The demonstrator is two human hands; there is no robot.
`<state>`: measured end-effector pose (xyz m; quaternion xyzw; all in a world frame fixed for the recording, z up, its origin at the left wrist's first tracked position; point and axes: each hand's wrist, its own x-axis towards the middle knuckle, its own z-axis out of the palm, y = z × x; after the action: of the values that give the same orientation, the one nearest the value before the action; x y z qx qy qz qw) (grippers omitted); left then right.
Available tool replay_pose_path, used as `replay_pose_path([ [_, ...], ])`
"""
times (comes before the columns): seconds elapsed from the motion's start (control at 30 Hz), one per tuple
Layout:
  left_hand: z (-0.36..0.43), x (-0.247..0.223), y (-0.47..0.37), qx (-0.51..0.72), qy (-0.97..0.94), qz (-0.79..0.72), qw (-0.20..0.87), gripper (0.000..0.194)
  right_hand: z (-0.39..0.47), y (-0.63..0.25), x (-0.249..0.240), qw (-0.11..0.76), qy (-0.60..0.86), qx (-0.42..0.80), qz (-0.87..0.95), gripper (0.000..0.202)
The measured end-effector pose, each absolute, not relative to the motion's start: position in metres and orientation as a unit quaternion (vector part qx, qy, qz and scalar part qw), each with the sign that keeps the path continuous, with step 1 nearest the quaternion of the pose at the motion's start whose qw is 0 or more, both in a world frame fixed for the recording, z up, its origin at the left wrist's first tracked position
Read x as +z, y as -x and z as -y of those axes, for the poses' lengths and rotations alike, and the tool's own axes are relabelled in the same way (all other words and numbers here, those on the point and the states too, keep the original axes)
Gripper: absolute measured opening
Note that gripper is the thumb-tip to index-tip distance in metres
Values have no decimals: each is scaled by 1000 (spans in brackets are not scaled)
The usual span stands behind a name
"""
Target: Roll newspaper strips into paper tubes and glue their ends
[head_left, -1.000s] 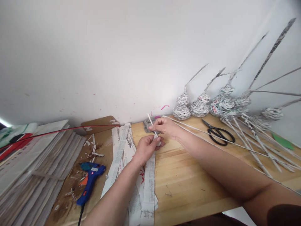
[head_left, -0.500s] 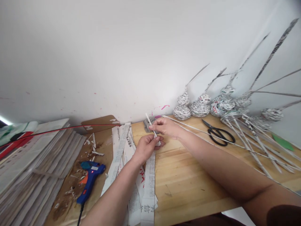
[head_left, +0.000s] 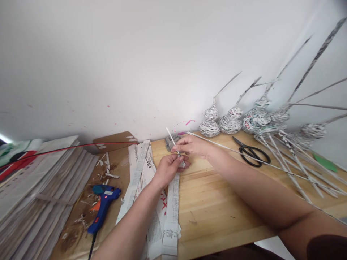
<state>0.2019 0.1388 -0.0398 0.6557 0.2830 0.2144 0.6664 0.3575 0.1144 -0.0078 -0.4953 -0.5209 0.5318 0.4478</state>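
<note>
A thin white rolled paper stick slants up from between my hands. My right hand pinches it partway along, thumb against fingers. Lower down, my left hand closes round its bottom end, where a bit of printed paper shows between the fingers. Flat newspaper strips lie under my left wrist and forearm. Just behind my hands sits a grey lump, partly covered by the right hand; what it is I cannot make out.
On the left are a blue glue gun, its light on, paper scraps and a tall newspaper stack. Rightward lie black scissors and long paper sticks. Woven paper gourds stand along the wall.
The white stick's visible upper part reaches slightly higher and further left. Both hands stay close together on it, with only a small shift of the fingers.
</note>
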Motion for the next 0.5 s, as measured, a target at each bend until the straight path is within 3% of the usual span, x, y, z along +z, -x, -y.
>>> replay_pose_path([
  [0.13,-139,-39,-202,217,-657,-280,665,37,-116,-356,-9,534,531,458,472,38],
  [0.3,-139,-39,-201,216,-655,-275,670,37,-115,-360,-6,448,503,509,536,38],
  [0.5,-137,-39,-201,209,-655,-272,673,36,-116,-359,-7,516,544,436,498,36],
])
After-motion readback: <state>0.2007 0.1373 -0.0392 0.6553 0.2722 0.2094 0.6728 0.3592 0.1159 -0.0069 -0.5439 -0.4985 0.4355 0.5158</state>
